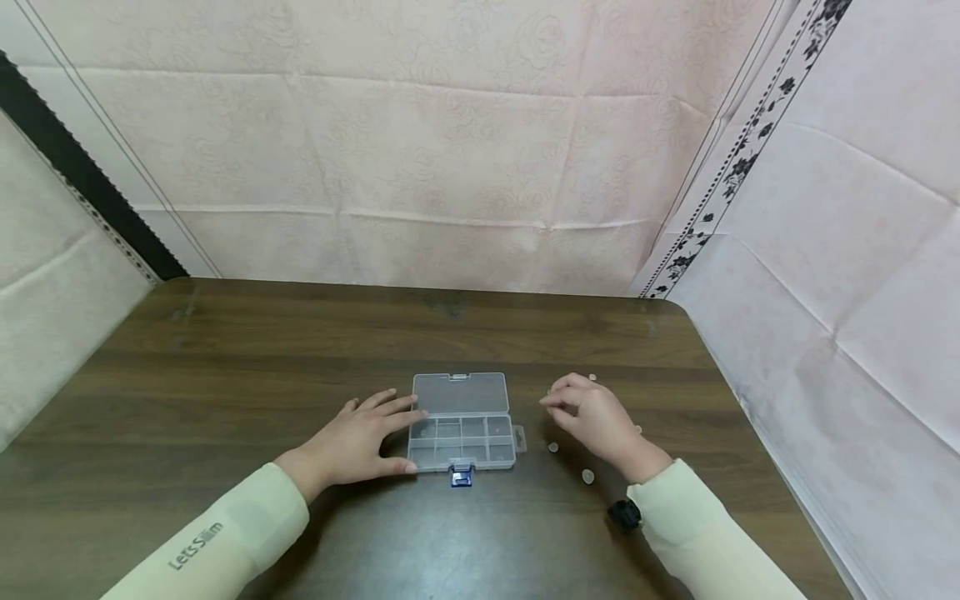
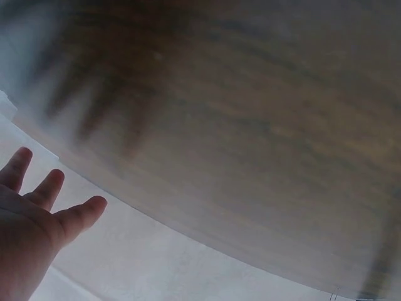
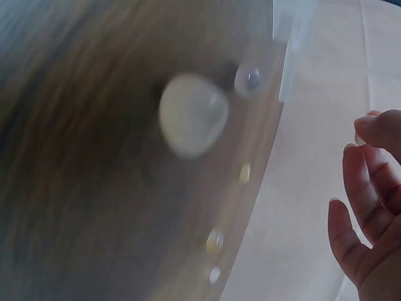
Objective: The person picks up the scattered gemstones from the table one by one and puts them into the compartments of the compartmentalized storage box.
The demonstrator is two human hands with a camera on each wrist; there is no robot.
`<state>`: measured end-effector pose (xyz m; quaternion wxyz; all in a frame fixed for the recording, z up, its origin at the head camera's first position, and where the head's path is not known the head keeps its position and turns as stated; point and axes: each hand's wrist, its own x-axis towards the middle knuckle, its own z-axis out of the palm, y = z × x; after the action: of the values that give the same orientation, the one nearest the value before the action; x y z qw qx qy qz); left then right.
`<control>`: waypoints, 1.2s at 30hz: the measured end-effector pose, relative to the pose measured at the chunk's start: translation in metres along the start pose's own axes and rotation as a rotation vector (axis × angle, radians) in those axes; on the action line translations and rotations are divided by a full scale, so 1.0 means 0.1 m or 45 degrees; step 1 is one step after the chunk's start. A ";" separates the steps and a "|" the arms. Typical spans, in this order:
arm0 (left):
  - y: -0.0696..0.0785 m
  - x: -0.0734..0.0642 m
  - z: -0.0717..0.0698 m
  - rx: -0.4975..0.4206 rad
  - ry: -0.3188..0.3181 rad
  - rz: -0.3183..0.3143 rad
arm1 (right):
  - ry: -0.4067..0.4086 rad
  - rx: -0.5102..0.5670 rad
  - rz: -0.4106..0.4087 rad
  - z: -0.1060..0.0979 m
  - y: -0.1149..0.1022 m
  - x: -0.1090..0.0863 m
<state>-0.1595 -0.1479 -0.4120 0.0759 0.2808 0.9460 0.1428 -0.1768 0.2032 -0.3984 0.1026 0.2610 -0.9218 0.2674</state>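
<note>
A clear plastic compartment box [image 1: 462,442] lies on the table with its lid [image 1: 460,393] folded back. Its front latch [image 1: 461,477] is blue. Spread over the box's left edge is my left hand [image 1: 360,442], fingers straight and thumb at the front left corner. To the right of the box, my right hand [image 1: 596,417] holds thumb and fingertips together above the table. A small pale piece [image 3: 359,139] shows between thumb and finger in the right wrist view. Near that hand lie a larger pale round piece [image 1: 588,477] and a smaller clear one [image 1: 553,447].
More small pale pieces lie beyond and beside the right hand, such as one piece [image 1: 592,377] at the back and another [image 1: 638,429] by the wrist. The dark wood table [image 1: 262,350] ends at a cloth-covered wall [image 1: 450,167]. A hanging tab [image 1: 520,438] juts from the box's right side.
</note>
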 end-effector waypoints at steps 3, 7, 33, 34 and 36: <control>-0.01 0.00 0.01 0.002 0.006 0.005 | -0.025 0.011 -0.013 0.05 -0.05 0.03; -0.01 -0.01 0.00 -0.006 0.003 0.002 | -0.053 0.032 -0.025 0.09 -0.13 0.08; -0.02 -0.02 0.04 -0.085 -0.004 -0.021 | -0.268 -0.010 -0.094 0.32 -0.32 0.24; -0.02 -0.02 0.04 -0.083 -0.004 -0.020 | -0.272 -0.022 -0.098 0.32 -0.33 0.24; -0.02 -0.02 0.04 -0.083 -0.002 -0.021 | -0.278 -0.044 -0.105 0.34 -0.33 0.25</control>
<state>-0.1582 -0.1498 -0.4164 0.0871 0.2706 0.9431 0.1726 -0.1819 0.1504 -0.4041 0.0170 0.3246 -0.9205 0.2168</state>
